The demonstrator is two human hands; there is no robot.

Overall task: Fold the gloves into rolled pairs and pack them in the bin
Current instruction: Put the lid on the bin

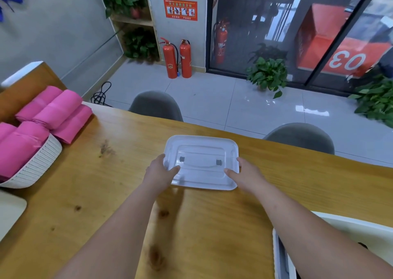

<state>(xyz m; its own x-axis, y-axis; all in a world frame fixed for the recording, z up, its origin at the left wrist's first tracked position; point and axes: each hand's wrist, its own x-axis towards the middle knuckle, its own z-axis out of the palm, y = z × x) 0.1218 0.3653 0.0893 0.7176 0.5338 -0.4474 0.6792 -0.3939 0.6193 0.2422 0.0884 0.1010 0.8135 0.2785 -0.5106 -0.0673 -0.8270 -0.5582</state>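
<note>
Item in hand: the lid (201,161), a translucent white plastic rectangle with rounded corners, a raised rim and a recessed carry handle on two grey pivots. It sits mid-tabletop (106,193), directly before me. My left hand (159,172) takes its left edge and my right hand (247,174) its right edge. On each hand the thumb lies on top and the fingers (160,158) wrap the rim, clamped on the lid. I cannot tell whether it rests flat or is just lifted.

Judgement: the step is setting the lid aside to allow packing. Recommended: keep it level with an even grip on both sides, since thin smooth plastic flexes and slips, and place it well apart from the working area.

The gloves (55,108), soft matte pink rolls, are stacked far left, some in a ribbed white basket (38,166), some just beside it. A smooth white container (350,222), probably the bin, lies under my right forearm. The tabletop is varnished, knotty wood.
</note>
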